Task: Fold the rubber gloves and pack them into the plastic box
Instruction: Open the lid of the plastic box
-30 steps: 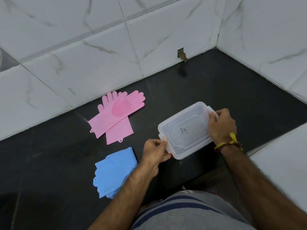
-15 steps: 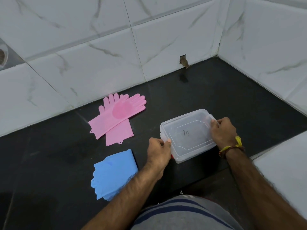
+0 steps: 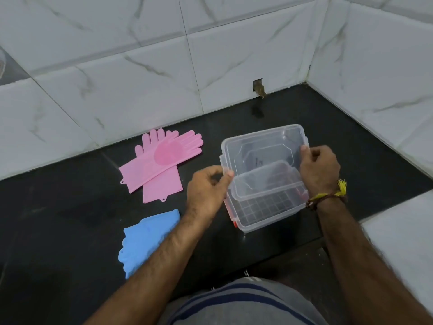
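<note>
Whereas it sat closed earlier, the lid (image 3: 262,146) is now held tilted above the plastic box (image 3: 267,207), pinched by left hand (image 3: 207,191) and right hand (image 3: 319,168); two pink gloves (image 3: 161,163) and one blue bundle (image 3: 145,240) are counted at left.

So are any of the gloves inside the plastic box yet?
No, the pink gloves and blue gloves lie on the black floor beside the plastic box.

A single head-worn camera looks steeply down and forward, close over the black floor (image 3: 351,137), tiled wall corner (image 3: 316,55) upper right.
</note>
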